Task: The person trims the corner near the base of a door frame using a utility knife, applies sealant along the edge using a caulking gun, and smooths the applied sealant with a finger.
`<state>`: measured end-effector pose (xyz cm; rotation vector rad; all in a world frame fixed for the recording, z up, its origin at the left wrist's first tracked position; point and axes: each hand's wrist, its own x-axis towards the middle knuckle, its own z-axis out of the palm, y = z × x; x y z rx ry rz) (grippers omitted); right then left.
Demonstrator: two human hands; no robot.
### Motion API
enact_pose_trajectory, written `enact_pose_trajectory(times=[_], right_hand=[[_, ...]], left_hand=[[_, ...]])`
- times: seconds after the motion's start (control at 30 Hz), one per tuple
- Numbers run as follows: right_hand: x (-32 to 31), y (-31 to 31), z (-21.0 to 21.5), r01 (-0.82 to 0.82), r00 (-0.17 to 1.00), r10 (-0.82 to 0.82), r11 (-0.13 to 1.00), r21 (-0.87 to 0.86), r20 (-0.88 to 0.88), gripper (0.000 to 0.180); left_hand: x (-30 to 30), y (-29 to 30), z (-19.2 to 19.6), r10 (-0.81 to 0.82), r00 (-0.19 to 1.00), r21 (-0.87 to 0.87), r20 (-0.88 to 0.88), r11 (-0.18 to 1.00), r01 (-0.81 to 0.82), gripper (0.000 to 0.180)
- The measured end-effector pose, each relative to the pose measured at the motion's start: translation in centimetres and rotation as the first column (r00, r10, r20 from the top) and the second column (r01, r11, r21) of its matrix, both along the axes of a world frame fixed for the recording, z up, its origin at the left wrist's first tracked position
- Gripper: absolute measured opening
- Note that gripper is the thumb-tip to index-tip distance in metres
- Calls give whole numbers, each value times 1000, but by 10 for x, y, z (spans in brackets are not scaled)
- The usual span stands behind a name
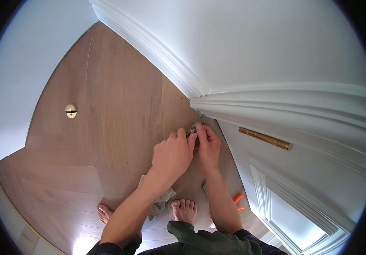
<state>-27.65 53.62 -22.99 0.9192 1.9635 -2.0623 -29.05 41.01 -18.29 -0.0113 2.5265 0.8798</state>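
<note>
My left hand [172, 157] and my right hand [209, 148] meet low beside the foot of the white door frame. Their fingers are closed together around a small dark, metallic-looking piece [192, 130]. Most of it is covered by the fingertips, so its kind cannot be made out. Just beyond the fingers, a greyish patch lies at the corner where frame and floor meet. Both forearms reach up from the lower edge, the left one crossing over a crumpled grey-beige cloth [165, 199] on the floor.
A brass hinge [266, 138] sits on the white panelled door [242, 148] to the right. Orange tool handles [238, 198] show beside my right forearm. A round brass doorstop [71, 111] stands on the wood floor [119, 106] at left. My bare feet are below.
</note>
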Motion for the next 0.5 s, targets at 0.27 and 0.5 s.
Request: enact_pose_trajectory(times=[0.27,0.5], right_hand=[[-6,-3,4,-55,993,57,998,-22,101,25],[-16,0,5,-205,965,195,978,42,173,27]], left_hand=[[9,-2,-10,70,997,-16,-14,997,-70,34],[9,1,-9,132,991,-50,-8,990,-132,35]])
